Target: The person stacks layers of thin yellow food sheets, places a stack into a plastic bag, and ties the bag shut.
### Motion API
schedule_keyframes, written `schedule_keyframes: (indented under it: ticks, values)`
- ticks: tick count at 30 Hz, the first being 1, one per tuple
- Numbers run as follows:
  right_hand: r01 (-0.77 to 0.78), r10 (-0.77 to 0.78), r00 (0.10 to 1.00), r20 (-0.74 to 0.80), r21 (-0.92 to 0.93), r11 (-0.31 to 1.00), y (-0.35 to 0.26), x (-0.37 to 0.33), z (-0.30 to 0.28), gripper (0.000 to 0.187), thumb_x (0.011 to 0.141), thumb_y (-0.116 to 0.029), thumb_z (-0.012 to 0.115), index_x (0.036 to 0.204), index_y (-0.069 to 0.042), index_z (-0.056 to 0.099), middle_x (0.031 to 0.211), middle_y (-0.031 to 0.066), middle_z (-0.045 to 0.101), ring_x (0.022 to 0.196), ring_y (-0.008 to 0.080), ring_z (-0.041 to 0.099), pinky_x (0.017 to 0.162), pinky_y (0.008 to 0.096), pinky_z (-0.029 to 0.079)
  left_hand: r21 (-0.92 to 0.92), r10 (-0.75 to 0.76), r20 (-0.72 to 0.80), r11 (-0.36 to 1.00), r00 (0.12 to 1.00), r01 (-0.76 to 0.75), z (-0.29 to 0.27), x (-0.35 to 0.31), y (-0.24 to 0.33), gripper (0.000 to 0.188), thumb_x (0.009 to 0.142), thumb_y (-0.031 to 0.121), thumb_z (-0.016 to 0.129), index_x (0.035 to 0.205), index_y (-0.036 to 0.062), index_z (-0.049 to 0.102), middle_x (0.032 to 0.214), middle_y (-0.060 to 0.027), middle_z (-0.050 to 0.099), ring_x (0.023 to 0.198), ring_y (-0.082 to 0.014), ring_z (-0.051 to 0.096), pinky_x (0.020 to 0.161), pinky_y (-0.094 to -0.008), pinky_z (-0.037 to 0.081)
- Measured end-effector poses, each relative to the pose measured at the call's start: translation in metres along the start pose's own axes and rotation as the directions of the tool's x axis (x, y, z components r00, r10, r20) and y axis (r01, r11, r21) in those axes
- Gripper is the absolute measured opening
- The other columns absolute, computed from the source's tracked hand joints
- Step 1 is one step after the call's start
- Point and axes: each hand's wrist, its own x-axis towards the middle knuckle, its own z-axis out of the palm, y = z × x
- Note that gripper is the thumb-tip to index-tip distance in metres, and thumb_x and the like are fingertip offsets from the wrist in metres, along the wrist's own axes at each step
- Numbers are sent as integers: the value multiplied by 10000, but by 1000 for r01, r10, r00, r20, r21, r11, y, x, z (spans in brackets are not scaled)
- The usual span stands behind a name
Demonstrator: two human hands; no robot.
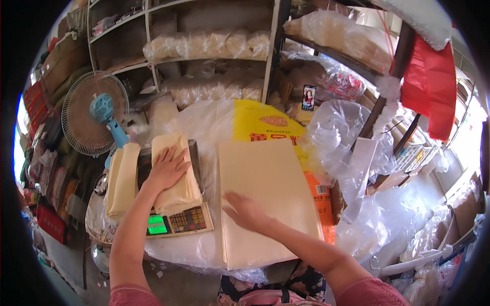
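My left hand (169, 169) lies flat, fingers spread, on a folded bundle of thin cream-coloured sheets (178, 200). That bundle rests on a digital scale (203, 220) with a lit green display and a keypad. Just left of it, partly over the scale's side, is a second folded bundle (122, 181). To the right a large flat stack of the same cream sheets (268, 171) covers the front of the table. Over its left edge is my right hand (247, 211), slightly blurred, with fingers stretched out and nothing visible in them.
A yellow and orange printed sack (263, 120) lies under the flat stack. A blue fan (104, 109) stands at the left. Shelves (214, 61) behind hold plastic-wrapped bundles. A phone (308, 98) stands at the back right, near clear plastic bags (337, 130).
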Motion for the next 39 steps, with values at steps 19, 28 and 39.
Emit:
schedule_keyframes:
  ticks: [19,28,39]
  values:
    - [309,-113,844,525,-303,902,0,-207,-30,379,862,-185,491,1210,-82,603,1334,215,502,1279,385,427,1036,562,334,-200,151,-854,787,497,-584,-32,-121,112,403,860,-40,565,1259,13,577,1259,-180,583,1210,-332,543,1024,-388,431]
    - [-336,317,940,128,176,925,-14,-169,-25,77,837,-121,656,825,-45,660,907,114,687,937,300,649,822,424,492,-542,124,-619,648,776,-536,152,-225,146,223,711,-111,573,865,24,662,930,-112,677,832,-286,668,692,-356,537]
    - [-426,403,905,138,296,855,-26,-178,-32,98,821,-64,674,913,-31,671,929,117,681,856,291,657,771,361,531,-942,-224,336,-106,915,320,143,-232,167,332,959,270,600,1038,-53,588,815,-79,674,617,-132,627,546,-244,493]
